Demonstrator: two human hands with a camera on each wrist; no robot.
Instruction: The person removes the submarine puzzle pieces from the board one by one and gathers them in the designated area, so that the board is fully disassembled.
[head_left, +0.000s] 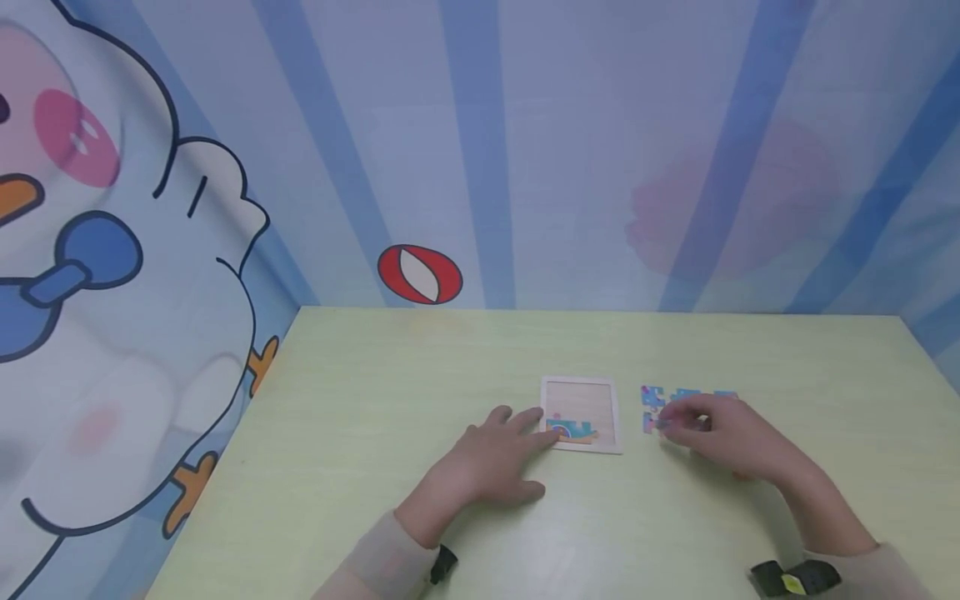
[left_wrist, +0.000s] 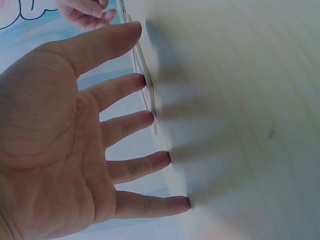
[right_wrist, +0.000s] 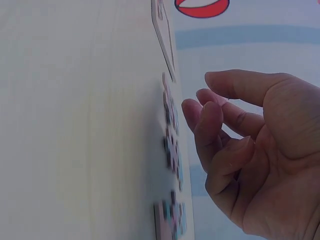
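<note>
A white-rimmed puzzle tray lies on the table, with a few joined jigsaw pieces along its lower edge inside. My left hand is spread flat, fingertips resting at the tray's left and lower-left rim. In the left wrist view, the fingers of the left hand are straight and apart. To the tray's right lie loose blue and pink jigsaw pieces, partly hidden under my right hand. The right wrist view shows that right hand above the pieces, thumb and index apart, other fingers bent, nothing visible between them.
The pale table reaches back to a blue striped backdrop with a printed red-and-white ball. A large cartoon bird is printed on the left side. Dark wrist straps sit near both sleeves.
</note>
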